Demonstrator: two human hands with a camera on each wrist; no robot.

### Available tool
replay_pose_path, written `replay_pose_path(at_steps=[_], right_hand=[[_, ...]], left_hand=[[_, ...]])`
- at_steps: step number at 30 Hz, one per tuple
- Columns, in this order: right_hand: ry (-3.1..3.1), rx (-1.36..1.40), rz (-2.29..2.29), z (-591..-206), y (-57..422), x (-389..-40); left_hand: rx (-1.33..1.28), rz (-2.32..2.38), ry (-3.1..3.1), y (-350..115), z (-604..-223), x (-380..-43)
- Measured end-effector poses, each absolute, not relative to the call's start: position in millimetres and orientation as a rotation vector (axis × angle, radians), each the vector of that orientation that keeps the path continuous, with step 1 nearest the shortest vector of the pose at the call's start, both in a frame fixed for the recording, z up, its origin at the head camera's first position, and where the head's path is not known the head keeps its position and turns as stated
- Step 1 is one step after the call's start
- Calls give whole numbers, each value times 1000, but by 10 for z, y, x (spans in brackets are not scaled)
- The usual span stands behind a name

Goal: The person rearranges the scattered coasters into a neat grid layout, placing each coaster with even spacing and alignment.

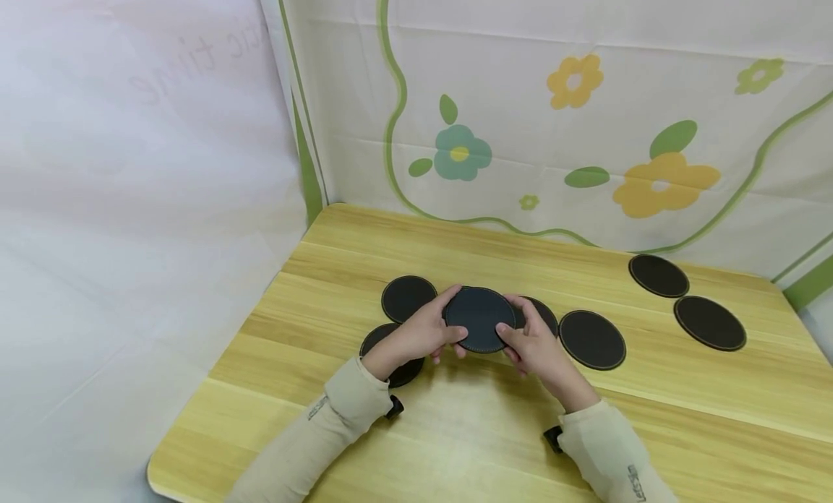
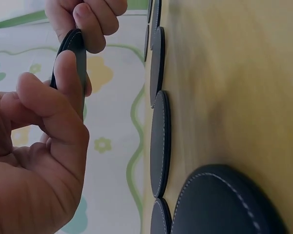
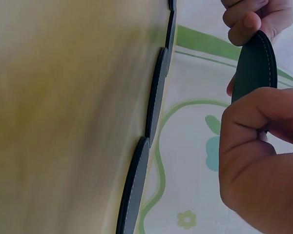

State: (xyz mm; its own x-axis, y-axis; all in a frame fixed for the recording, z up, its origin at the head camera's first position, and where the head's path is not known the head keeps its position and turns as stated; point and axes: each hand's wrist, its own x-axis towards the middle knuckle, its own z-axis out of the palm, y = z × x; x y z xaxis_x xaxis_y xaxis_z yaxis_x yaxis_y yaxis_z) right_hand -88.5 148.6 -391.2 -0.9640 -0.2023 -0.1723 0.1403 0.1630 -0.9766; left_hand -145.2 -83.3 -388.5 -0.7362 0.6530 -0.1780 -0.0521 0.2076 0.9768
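Note:
Both hands hold one round black coaster (image 1: 480,319) with a stitched rim, lifted above the table. My left hand (image 1: 423,332) pinches its left edge, thumb on the upper face. On the opposite edge, my right hand (image 1: 543,351) pinches it the same way. The left wrist view shows the coaster (image 2: 73,46) nearly edge-on between the curled fingers. In the right wrist view, its dark face (image 3: 254,68) stands between the two hands. Under the left forearm lies another coaster (image 1: 408,373), partly covered. Behind the right fingers, a further coaster (image 1: 545,316) is partly hidden.
More black coasters lie flat on the wooden table (image 1: 468,445): one at the left (image 1: 408,298), one right of the hands (image 1: 592,340), and two touching at the far right (image 1: 709,322). A white flowered cloth (image 1: 494,69) hangs behind the table.

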Motion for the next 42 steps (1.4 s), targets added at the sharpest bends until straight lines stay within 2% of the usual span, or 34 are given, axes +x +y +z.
replay_pose_path(at_steps=[28,42], right_hand=[[2227,-107,-1536,-3999,1258,-557],[2172,-238,-1362,-3988,1081,-487]], left_hand=[[560,1063,2134,-1088,-3960,-1092],[636,823,2326,-936,-3994,-975]])
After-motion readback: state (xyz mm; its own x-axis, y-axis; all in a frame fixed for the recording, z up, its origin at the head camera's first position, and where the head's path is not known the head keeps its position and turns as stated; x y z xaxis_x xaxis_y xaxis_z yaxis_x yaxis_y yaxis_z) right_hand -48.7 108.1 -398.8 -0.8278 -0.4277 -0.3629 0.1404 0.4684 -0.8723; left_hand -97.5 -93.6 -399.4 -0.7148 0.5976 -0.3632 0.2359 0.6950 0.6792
